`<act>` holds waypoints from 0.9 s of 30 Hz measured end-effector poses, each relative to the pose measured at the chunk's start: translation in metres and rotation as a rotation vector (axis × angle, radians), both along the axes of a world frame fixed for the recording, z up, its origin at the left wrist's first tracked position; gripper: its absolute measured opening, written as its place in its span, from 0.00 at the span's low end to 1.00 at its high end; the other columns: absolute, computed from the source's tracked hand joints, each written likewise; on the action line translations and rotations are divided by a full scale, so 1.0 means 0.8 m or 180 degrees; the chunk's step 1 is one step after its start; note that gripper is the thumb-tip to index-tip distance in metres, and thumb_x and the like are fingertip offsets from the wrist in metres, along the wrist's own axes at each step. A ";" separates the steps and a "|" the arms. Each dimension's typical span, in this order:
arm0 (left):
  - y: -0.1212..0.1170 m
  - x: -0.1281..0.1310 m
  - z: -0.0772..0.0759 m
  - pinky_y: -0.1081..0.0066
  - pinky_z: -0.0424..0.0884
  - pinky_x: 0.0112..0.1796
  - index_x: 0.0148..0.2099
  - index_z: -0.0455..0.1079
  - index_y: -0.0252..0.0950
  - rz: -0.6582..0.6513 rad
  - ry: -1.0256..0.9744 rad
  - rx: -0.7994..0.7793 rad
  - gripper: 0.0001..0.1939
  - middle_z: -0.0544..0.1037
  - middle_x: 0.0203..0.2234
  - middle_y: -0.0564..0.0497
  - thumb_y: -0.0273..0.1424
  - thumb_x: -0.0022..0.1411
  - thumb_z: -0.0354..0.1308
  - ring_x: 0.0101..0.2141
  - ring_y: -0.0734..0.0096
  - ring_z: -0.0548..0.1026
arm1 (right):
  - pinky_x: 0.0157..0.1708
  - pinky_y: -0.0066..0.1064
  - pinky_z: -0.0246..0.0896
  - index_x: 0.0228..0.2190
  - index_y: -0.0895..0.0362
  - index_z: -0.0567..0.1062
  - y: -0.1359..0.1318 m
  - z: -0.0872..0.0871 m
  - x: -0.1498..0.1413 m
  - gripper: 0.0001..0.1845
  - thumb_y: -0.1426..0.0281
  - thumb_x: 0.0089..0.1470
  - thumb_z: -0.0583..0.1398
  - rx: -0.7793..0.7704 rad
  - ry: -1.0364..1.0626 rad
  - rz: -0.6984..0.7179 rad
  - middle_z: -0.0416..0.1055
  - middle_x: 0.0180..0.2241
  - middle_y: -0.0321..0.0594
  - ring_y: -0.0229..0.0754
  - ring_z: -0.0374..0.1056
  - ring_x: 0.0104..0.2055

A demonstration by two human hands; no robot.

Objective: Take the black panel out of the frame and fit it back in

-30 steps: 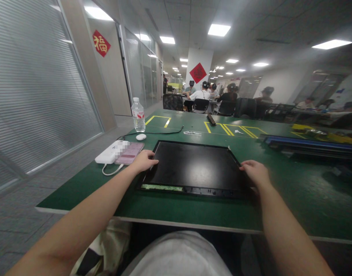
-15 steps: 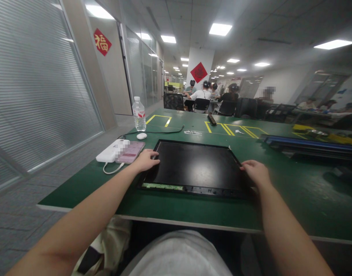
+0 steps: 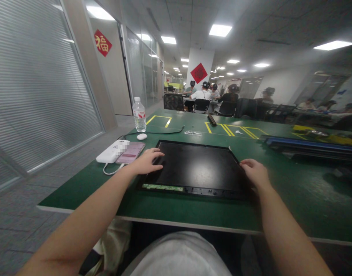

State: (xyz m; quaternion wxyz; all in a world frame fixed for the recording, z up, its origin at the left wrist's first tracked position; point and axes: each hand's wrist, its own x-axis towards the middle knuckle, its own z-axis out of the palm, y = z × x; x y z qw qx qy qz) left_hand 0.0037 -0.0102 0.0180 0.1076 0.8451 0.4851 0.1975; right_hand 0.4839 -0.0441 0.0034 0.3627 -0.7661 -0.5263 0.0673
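A black display panel lies flat on the green table in front of me, its dark face reflecting the ceiling light. Along its near edge runs a strip of green circuit board. My left hand is over the panel's left edge, thumb and fingers apart; whether it touches the surface I cannot tell. At the right edge, my right hand has thumb and fingers closed on the panel's rim; its lower fingers are hidden.
Left of the panel are a white power bank, a phone, a white oval case and a water bottle. Blue-edged dark panels lie at the right. Several people sit at tables further back.
My left hand has loosened from the panel's left edge and moved slightly inward, its thumb and fingers spreading. My right hand stays at the right edge, and the panel keeps its place.
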 end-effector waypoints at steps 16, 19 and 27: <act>-0.022 -0.007 0.027 0.52 0.55 0.63 0.66 0.64 0.44 -0.0854 0.0382 -0.0697 0.44 0.56 0.69 0.42 0.44 0.47 0.71 0.66 0.45 0.56 | 0.60 0.40 0.58 0.50 0.54 0.79 0.005 -0.016 -0.010 0.23 0.70 0.50 0.60 -0.0394 0.0118 0.1306 0.75 0.53 0.42 0.48 0.70 0.56; -0.023 -0.007 0.028 0.52 0.55 0.63 0.66 0.63 0.44 -0.0879 0.0361 -0.0696 0.45 0.56 0.69 0.41 0.41 0.46 0.72 0.67 0.45 0.56 | 0.60 0.39 0.58 0.49 0.53 0.80 0.005 -0.016 -0.011 0.23 0.71 0.50 0.60 -0.0370 0.0084 0.1309 0.76 0.52 0.42 0.47 0.71 0.55; -0.024 -0.002 0.028 0.55 0.55 0.63 0.65 0.64 0.43 -0.1148 0.0216 -0.0522 0.43 0.57 0.68 0.43 0.34 0.46 0.72 0.66 0.48 0.59 | 0.60 0.39 0.58 0.47 0.54 0.81 0.007 -0.015 -0.011 0.22 0.72 0.50 0.59 -0.0382 0.0148 0.1324 0.77 0.51 0.42 0.46 0.72 0.54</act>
